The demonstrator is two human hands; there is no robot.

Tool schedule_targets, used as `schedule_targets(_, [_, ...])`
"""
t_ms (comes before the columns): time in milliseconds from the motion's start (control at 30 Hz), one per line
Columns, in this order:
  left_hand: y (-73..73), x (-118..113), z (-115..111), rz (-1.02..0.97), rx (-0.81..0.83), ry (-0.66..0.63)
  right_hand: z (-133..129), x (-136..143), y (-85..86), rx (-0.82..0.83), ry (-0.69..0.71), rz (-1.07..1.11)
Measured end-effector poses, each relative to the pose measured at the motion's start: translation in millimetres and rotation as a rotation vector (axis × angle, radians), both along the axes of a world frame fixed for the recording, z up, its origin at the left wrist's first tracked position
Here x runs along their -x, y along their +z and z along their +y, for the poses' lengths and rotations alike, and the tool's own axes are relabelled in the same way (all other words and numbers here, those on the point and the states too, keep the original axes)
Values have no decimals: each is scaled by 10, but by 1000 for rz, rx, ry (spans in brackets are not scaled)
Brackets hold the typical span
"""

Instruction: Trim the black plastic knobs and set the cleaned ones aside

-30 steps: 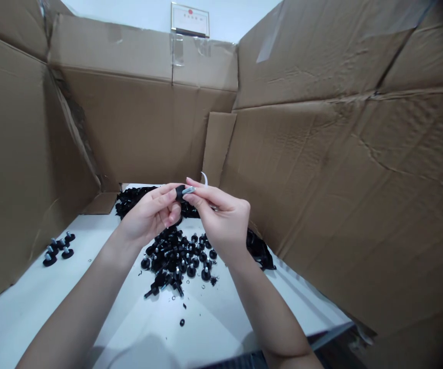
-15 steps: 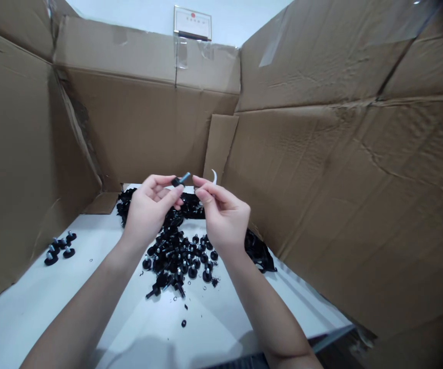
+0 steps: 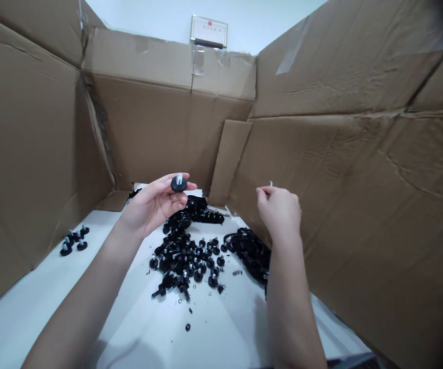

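Note:
My left hand (image 3: 154, 202) is raised above the table, its fingers and thumb around a screw-in foot (image 3: 178, 183) with a round black base and a short silver threaded stud pointing up. Off to the right, my right hand (image 3: 280, 207) is closed, its back toward me. A small white tip (image 3: 271, 183) of a thin piece sticks out above its fingers; the rest is hidden. Beneath and between the hands lies a pile of similar black feet (image 3: 183, 259) with metal studs.
A small group of black feet (image 3: 74, 240) stands upright at the left. Tangled black strips (image 3: 248, 251) lie along the right side, with more black material (image 3: 196, 207) behind the pile. Small rings and scraps dot the white table (image 3: 221, 333). Tall cardboard walls (image 3: 160, 123) enclose it.
My right hand has moved away to the right from the foot, with the white piece still in it. The foot in my left hand has turned, its stud now upright. The view has shifted slightly.

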State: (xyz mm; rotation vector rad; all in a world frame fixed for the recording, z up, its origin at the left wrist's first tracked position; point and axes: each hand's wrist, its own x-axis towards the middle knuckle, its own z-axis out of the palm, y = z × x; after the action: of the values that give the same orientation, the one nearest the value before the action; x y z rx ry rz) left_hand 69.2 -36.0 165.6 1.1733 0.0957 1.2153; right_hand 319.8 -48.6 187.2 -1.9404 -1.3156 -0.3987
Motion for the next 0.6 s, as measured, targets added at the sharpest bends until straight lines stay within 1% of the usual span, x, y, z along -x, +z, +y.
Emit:
schedule_targets(67, [14, 19, -8, 20, -22, 29, 60, -95, -1, 95, -84, 14])
schedule_targets(100, [18, 33, -10, 44, -38, 67, 79, -133, -3, 117, -109, 30])
schedule_targets(200, [-24, 130, 34, 186, -94, 264, 105, -219, -4, 135, -148, 89])
schedule_targets(267, [-126, 272, 131, 287, -89, 423, 113, -259, 2, 137, -163, 115])
schedule_targets(333, [-299, 502, 271, 397, -25, 576, 124, -285, 7, 130, -173, 125])
schedule_targets(367, [-407, 649, 343, 503, 11, 674, 130, -294, 8, 124, -174, 127])
schedule_targets(400, [-522, 813, 408, 664, 40, 777, 135, -300, 6, 116, -170, 128])
schedule_targets(500, [-864, 1345, 522, 886, 125, 918, 134, -308, -4, 105, -123, 133])
schedule_targets(600, [-1132, 1806, 499, 1117, 174, 1075, 113, -305, -11, 86, -71, 132])
